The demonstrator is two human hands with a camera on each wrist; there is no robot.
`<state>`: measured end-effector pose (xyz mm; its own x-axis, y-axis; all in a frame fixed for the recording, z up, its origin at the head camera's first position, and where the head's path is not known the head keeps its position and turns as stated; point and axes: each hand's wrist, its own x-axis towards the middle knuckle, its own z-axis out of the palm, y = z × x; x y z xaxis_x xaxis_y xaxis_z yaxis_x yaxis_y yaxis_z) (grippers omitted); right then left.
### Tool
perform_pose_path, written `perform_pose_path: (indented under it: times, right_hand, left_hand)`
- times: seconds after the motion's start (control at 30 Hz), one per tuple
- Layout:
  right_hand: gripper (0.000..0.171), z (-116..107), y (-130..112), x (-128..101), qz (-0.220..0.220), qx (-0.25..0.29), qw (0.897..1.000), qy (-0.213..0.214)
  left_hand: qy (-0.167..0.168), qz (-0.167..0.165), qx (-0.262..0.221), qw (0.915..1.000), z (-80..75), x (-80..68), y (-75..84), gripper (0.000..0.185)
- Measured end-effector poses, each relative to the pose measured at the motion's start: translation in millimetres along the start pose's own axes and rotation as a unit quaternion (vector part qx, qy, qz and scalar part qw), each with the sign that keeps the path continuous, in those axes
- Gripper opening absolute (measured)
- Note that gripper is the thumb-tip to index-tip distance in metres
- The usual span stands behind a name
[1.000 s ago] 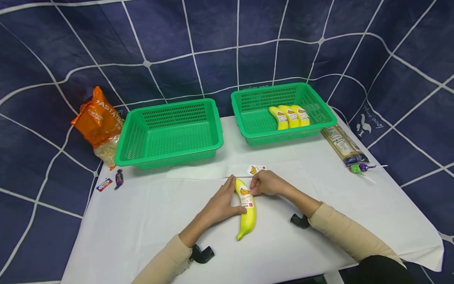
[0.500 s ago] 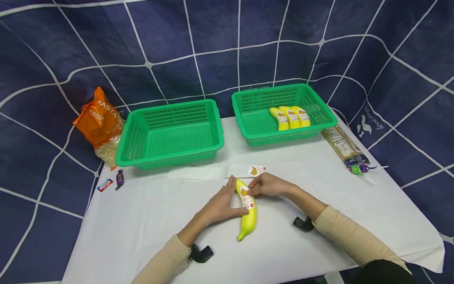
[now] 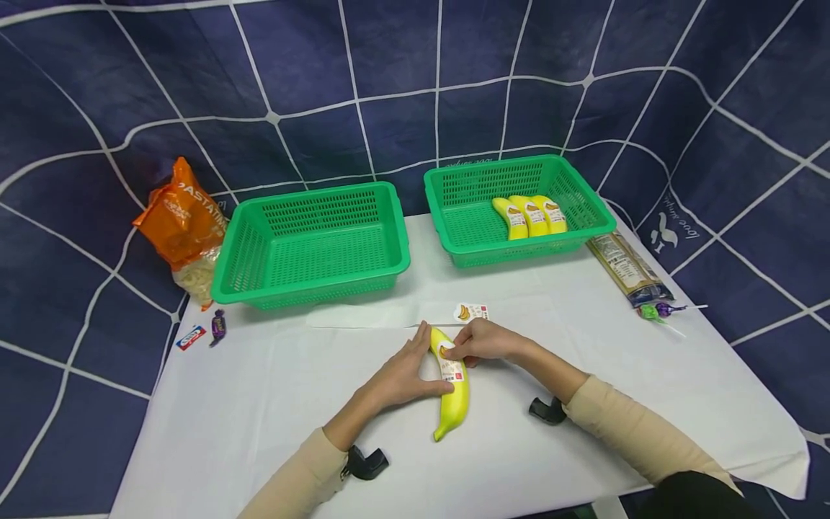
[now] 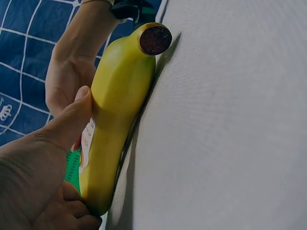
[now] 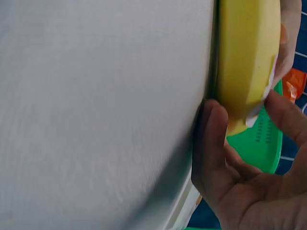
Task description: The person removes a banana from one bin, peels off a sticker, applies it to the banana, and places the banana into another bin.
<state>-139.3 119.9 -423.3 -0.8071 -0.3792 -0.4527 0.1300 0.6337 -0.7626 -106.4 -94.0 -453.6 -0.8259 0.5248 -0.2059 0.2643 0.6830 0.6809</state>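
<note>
A yellow banana lies on the white table, its stem end toward me. Along its upper face is a white label with a banana picture. My left hand holds the banana from the left, thumb on its near part and fingers at the far end. My right hand is at the right side of its far half. In the right wrist view, the right thumb touches the label's edge and the fingers are against the banana's lower side. Behind the hands lies a backing strip with another banana label.
At the back left stands an empty green basket; a second green basket at the back right contains three labelled bananas. An orange pasta bag and two small sweets are left. A long packet and lollipops lie right.
My right hand has shifted slightly left, its thumb further over the label, which now lies against the banana. The left hand and the banana have barely moved.
</note>
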Motion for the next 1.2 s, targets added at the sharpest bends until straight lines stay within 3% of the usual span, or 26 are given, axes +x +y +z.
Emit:
perform_pose_path:
  times: [0.3, 0.53, 0.83, 0.97, 1.2]
  right_hand:
    - [0.025, 4, 0, 0, 0.001, 0.019, 1.000, 0.013]
    - [0.025, 1, 2, -3, 0.000, 0.033, 0.999, 0.008]
    - [0.023, 0, 6, -7, -0.006, 0.037, 0.999, 0.005]
    - [0.024, 1, 7, -8, -0.008, 0.046, 0.999, 0.003]
    - [0.023, 2, 7, -9, -0.003, 0.048, 0.999, 0.010]
  left_hand:
    - [-0.013, 0.021, -0.010, 0.9996, -0.8, -0.4, -0.2, 0.120]
    - [-0.014, 0.050, -0.012, 0.9986, -21.8, 4.4, 6.0, 0.116]
    - [0.071, 0.079, 0.007, 0.9944, -40.5, 39.1, 22.5, 0.102]
    - [0.119, 0.070, 0.022, 0.9902, -44.5, 60.8, 32.3, 0.100]
    - [0.218, 0.061, 0.006, 0.9739, -54.8, 98.9, 52.6, 0.098]
